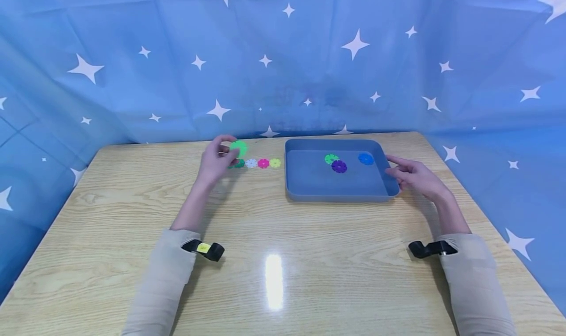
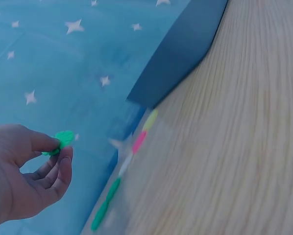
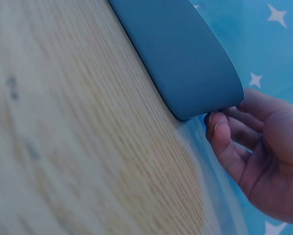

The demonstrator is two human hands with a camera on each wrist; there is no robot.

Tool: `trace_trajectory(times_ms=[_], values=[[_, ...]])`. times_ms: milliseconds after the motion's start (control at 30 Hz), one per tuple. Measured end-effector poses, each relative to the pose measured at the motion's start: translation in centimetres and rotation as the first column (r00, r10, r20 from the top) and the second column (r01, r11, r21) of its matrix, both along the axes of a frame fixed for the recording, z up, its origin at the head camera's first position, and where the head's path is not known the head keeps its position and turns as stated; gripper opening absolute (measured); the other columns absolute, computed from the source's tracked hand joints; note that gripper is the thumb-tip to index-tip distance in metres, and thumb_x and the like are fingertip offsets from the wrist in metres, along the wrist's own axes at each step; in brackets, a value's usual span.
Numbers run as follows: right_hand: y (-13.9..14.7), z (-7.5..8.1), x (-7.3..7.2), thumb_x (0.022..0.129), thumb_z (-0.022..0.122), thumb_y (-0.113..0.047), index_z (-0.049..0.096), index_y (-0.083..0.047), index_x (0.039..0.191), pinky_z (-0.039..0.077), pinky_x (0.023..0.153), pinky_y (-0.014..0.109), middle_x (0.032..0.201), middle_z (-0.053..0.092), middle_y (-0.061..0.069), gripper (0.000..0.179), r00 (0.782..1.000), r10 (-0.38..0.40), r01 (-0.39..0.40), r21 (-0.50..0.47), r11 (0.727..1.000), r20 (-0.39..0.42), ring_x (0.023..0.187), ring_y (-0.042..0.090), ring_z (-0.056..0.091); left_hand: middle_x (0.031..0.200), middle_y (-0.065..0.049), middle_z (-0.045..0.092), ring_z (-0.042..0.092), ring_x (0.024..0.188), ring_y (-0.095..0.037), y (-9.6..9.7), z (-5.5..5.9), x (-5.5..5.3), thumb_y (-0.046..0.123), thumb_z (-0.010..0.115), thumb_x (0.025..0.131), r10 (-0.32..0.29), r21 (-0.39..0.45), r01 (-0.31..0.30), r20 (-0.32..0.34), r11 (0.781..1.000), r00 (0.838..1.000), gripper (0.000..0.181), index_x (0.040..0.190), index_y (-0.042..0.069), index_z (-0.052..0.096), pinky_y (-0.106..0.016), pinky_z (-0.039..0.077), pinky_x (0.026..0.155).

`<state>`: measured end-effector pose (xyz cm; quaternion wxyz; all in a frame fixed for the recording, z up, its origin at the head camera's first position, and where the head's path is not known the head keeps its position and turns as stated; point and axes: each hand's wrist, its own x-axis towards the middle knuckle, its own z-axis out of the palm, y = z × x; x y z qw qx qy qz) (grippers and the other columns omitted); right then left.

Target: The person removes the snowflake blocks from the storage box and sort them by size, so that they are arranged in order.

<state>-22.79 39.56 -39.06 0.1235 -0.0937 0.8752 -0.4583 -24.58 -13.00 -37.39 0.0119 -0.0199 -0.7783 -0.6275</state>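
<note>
My left hand (image 1: pixel 215 161) pinches a bright green flower-shaped disc (image 1: pixel 239 148) between thumb and fingers, above the left end of a row of discs. That row holds a dark green disc (image 1: pixel 240 163), a pale blue-white disc (image 1: pixel 251 163), a pink disc (image 1: pixel 263 164) and a yellow disc (image 1: pixel 275 163); another green piece is partly hidden by the hand. At the right side of a grey-blue tray (image 1: pixel 340 198), my right hand (image 1: pixel 415 177) grips the wall with curled fingers. Inside the tray, a purple disc (image 1: pixel 339 166) overlaps a green disc (image 1: pixel 331 158), and a blue disc (image 1: pixel 366 158) lies apart.
The wooden table (image 1: pixel 274 228) extends toward me in front of the tray and the row. Behind its far edge hangs a blue cloth (image 1: pixel 274 95) with white stars. A black strap-like device (image 1: pixel 203 248) sits on each wrist.
</note>
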Motion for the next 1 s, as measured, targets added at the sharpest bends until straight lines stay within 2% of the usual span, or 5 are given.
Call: trace_trajectory(times_ms=[267, 433, 633, 833, 1000], values=[[0.1, -0.1, -0.1, 0.106, 0.056, -0.028, 0.03, -0.007, 0.159, 0.05, 0.061, 0.034, 0.073, 0.044, 0.004, 0.063, 1.0, 0.0, 0.0, -0.005, 1.0, 0.003, 0.063, 0.025, 0.051, 0.096, -0.015, 0.058, 0.067, 0.089, -0.034, -4.5, -1.2, 0.3, 0.016, 0.061, 0.102, 0.081, -0.139, -0.074, 0.043, 0.988, 0.996, 0.036, 0.136, 0.007, 0.056, -0.039, 0.057, 0.082], [0.2, -0.1, -0.1, 0.106, 0.056, -0.028, 0.029, -0.007, 0.159, 0.048, 0.06, 0.035, 0.073, 0.043, 0.004, 0.064, 1.0, 0.002, -0.002, -0.005, 1.0, 0.005, 0.063, 0.025, 0.05, 0.088, -0.013, 0.061, 0.065, 0.079, -0.024, -6.0, -1.7, 0.4, 0.017, 0.061, 0.102, 0.141, -0.228, -0.122, 0.071, 0.966, 0.987, 0.033, 0.133, 0.008, 0.058, -0.026, 0.049, 0.061], [0.1, -0.1, -0.1, 0.106, 0.055, -0.028, 0.029, -0.006, 0.159, 0.048, 0.059, 0.035, 0.074, 0.043, 0.004, 0.063, 1.0, 0.002, -0.002, -0.013, 1.0, 0.006, 0.063, 0.025, 0.049, 0.087, -0.009, 0.059, 0.055, 0.072, -0.017, -6.8, -2.4, 0.3, 0.018, 0.06, 0.103, 0.149, -0.364, -0.115, 0.067, 0.924, 0.987, 0.033, 0.133, 0.005, 0.058, -0.027, 0.043, 0.06], [0.0, 0.0, 0.0, 0.106, 0.054, -0.029, 0.03, -0.005, 0.158, 0.048, 0.059, 0.034, 0.074, 0.045, 0.004, 0.062, 1.0, -0.007, 0.007, -0.005, 1.0, 0.007, 0.064, 0.023, 0.05, 0.089, -0.01, 0.057, 0.053, 0.076, -0.02, -7.0, -2.7, 0.1, 0.018, 0.059, 0.103, 0.14, -0.418, -0.098, 0.072, 0.903, 0.988, 0.035, 0.135, 0.003, 0.058, -0.033, 0.044, 0.067], [0.0, -0.1, 0.0, 0.106, 0.054, -0.028, 0.03, -0.005, 0.158, 0.048, 0.06, 0.033, 0.074, 0.045, 0.003, 0.062, 1.0, -0.004, 0.004, -0.008, 1.0, 0.006, 0.064, 0.023, 0.05, 0.083, -0.008, 0.056, 0.051, 0.073, -0.019, -6.9, -2.9, 0.0, 0.017, 0.059, 0.103, 0.124, -0.453, -0.082, 0.064, 0.888, 0.99, 0.037, 0.136, 0.001, 0.058, -0.032, 0.043, 0.065]])
